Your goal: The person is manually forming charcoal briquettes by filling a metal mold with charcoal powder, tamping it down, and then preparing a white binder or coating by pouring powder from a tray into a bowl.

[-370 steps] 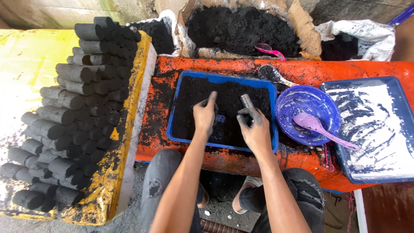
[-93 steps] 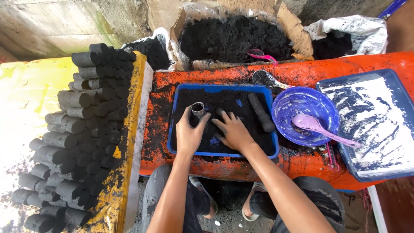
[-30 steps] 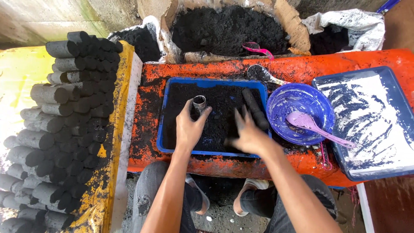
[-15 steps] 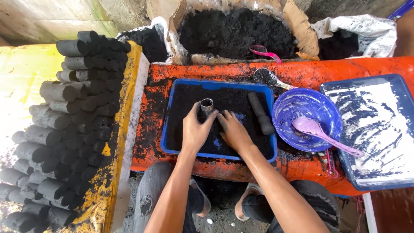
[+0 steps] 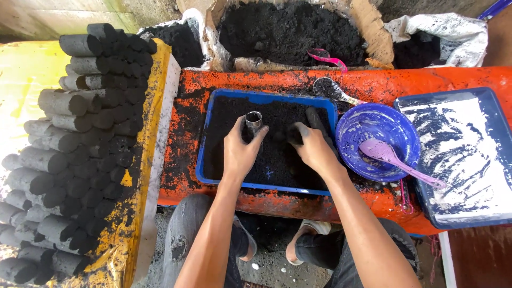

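Dozens of black cylinders [image 5: 80, 138] stacked at left. Orange surface [image 5: 373, 85] carries blue tray [image 5: 266, 99] of black powder. Left hand [image 5: 240, 154] wraps metal tube [image 5: 253, 121], upright in tray. Right hand [image 5: 316, 149] curled around dark pestle [image 5: 314, 118].

Tray [image 5: 213, 170] sits mid-counter [image 5: 277, 200] w/ tube [image 5: 253, 124] standing in it; bowl [image 5: 356, 160] just right, 2nd tray [image 5: 498, 213] at right end; briquette stack [image 5: 80, 144] off left edge.
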